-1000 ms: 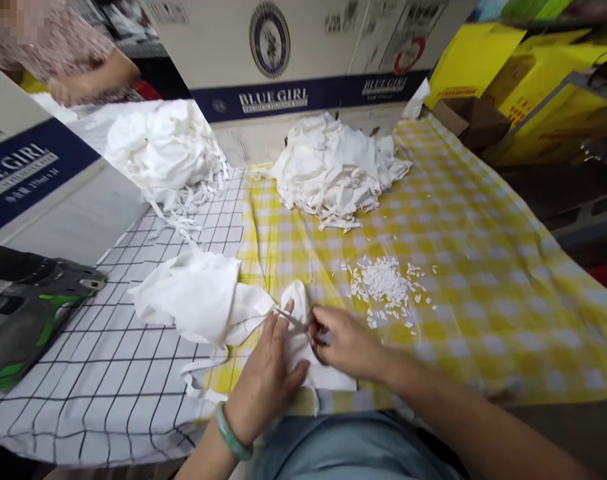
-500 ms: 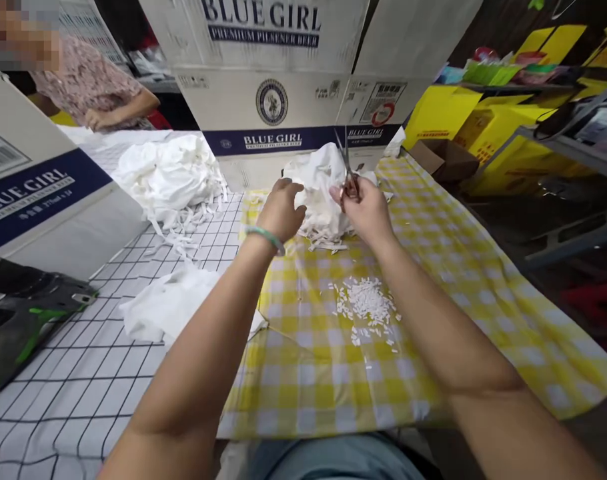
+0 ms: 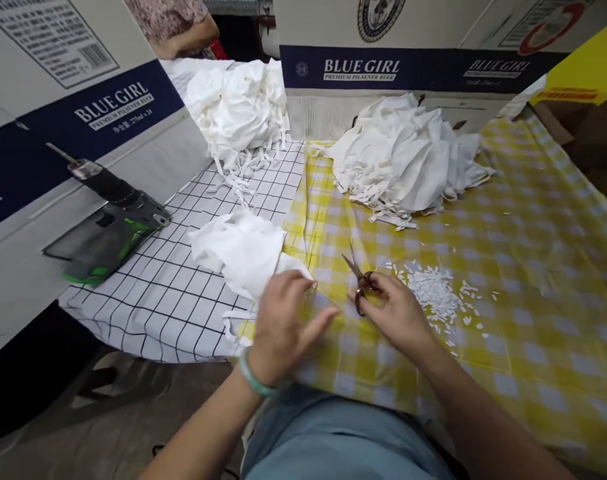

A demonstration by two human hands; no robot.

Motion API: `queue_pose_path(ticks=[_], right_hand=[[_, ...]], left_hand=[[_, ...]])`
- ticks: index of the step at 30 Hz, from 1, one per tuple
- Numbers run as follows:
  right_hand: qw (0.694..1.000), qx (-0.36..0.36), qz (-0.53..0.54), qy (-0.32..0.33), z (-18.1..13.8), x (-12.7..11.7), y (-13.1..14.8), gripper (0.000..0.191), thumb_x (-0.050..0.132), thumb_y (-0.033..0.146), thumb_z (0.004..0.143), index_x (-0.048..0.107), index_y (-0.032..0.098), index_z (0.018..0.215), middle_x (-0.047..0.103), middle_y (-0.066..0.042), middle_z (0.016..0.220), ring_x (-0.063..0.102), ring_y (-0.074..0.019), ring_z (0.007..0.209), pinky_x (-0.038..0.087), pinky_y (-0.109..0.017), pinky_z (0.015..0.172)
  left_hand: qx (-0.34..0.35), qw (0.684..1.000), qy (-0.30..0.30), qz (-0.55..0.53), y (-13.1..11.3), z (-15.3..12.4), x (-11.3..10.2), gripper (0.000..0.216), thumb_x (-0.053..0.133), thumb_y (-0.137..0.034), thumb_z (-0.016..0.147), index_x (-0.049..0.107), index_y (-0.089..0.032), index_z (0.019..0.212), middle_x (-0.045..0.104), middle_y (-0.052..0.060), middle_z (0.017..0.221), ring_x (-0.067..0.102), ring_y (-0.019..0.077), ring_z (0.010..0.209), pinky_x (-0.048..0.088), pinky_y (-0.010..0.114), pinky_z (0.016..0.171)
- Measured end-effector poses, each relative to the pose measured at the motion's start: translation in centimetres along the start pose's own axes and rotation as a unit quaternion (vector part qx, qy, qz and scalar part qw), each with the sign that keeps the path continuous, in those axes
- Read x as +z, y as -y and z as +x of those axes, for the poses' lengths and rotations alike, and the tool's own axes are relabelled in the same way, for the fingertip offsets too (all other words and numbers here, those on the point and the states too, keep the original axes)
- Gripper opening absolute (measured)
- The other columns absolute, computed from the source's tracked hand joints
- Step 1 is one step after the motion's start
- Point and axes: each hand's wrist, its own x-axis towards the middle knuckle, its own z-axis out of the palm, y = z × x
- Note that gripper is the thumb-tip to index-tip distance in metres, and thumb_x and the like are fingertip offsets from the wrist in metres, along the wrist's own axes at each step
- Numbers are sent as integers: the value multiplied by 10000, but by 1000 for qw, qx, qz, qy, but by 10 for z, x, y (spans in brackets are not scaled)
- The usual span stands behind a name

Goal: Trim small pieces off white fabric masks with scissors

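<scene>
My right hand [image 3: 401,317] grips a pair of scissors [image 3: 362,279] by the handles, the blades parted slightly and pointing up and left. Above the table's near edge, my left hand [image 3: 283,330] holds nothing, its thumb spread from the fingers and a little blurred. Just beyond it lies a white cloth piece [image 3: 238,250] with thin straps, one corner close to my fingers. A large heap of white cloth pieces [image 3: 408,153] rests farther back. Small white clippings [image 3: 436,293] are scattered to the right of the scissors.
Another white cloth pile [image 3: 238,107] lies at the back left. Printed cartons [image 3: 363,67] wall the far side. A dark tool with green parts [image 3: 118,220] stands at left. Yellow checked cloth [image 3: 543,267] covers the right. A co-worker's arm [image 3: 193,37] shows behind.
Both hands have drawn back from the far heap towards me, the right still carrying the scissors. The left hand has come beside the single cloth piece. My view has tilted down and left.
</scene>
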Motion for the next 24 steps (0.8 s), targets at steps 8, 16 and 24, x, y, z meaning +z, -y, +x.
queue_pose_path(ticks=[8, 16, 24], right_hand=[[980, 43, 185, 66, 31, 30, 19, 417, 808, 449, 672, 542, 217, 894, 657, -14, 874, 623, -183, 820, 497, -356, 814], [920, 106, 360, 114, 51, 59, 43, 479, 802, 420, 656, 464, 225, 934, 662, -36, 965, 656, -173, 864, 540, -369, 853], [946, -6, 259, 196, 78, 86, 67, 363, 706, 290, 719, 513, 227, 1019, 633, -48, 1123, 601, -196, 1026, 477, -411, 926]], left_hand=[[-203, 974, 35, 98, 67, -26, -37, 175, 568, -253, 828, 473, -212, 687, 504, 49, 776, 493, 250, 815, 407, 387, 782], [-395, 845, 60, -357, 37, -41, -57, 205, 521, -312, 865, 620, -160, 959, 586, 27, 748, 484, 144, 632, 396, 256, 564], [-452, 679, 35, -578, 20, -52, -61, 217, 702, -318, 736, 710, -136, 853, 593, 55, 802, 440, 97, 600, 336, 216, 523]])
